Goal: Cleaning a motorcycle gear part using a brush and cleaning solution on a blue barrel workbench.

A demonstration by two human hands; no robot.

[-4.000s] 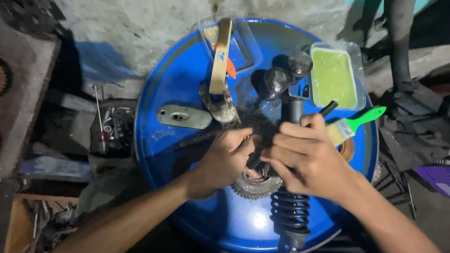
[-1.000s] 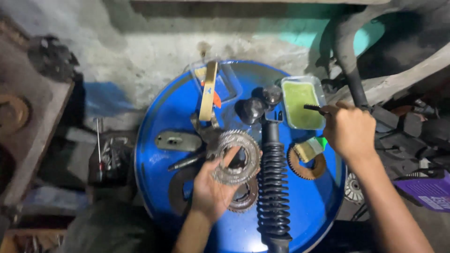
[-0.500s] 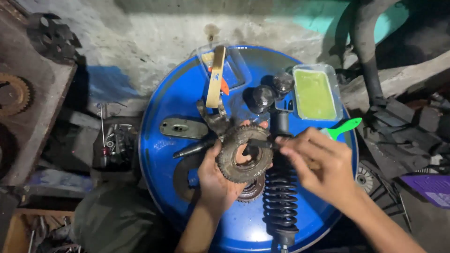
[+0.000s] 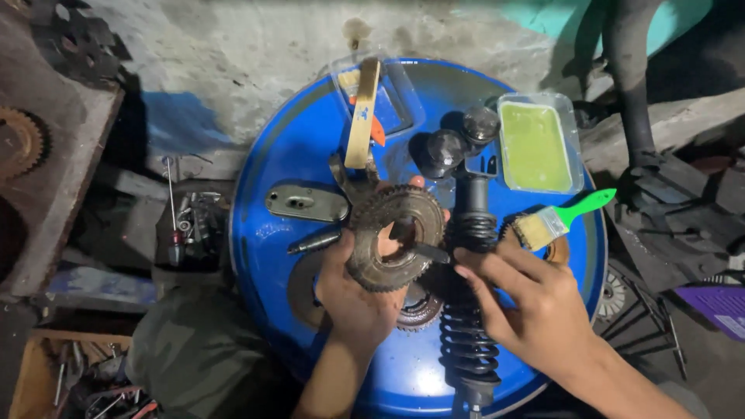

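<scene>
Blue drum top [image 4: 295, 163]: left hand [image 4: 358, 299] grips rusty sprocket [image 4: 396, 237], right hand [image 4: 528, 302] open by clear green-filled tray [image 4: 535, 145]

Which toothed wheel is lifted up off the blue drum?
The big rusty sprocket in the left hand. The smaller sprocket lies flat on the blue drum beneath it.

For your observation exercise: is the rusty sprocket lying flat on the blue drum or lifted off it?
Lifted off. The left hand holds the sprocket tilted up above the blue drum, fingers visible through its centre hole.
</scene>
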